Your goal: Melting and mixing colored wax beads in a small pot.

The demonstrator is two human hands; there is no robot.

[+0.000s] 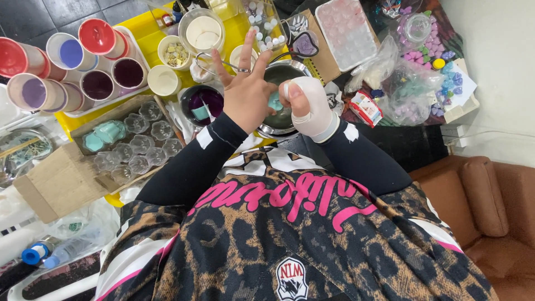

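seven paint-stained cups [83, 61] are seen clustered at the far left corner of the yellow table [146, 40], and about nine clear moulds sit in one cardboard tray [67, 173] at its left edge, beside a few teal pieces. one small teal piece [274, 101] is pinched between the two hands above a metal pot [284, 72] at the table's near edge. the left hand [245, 92] is raised with fingers spread, its thumb side pressed to the piece. the right hand [309, 108], wrapped in a white glove, is closed on the piece from the right. a dark purple bowl [202, 103] is set just left of the left hand.
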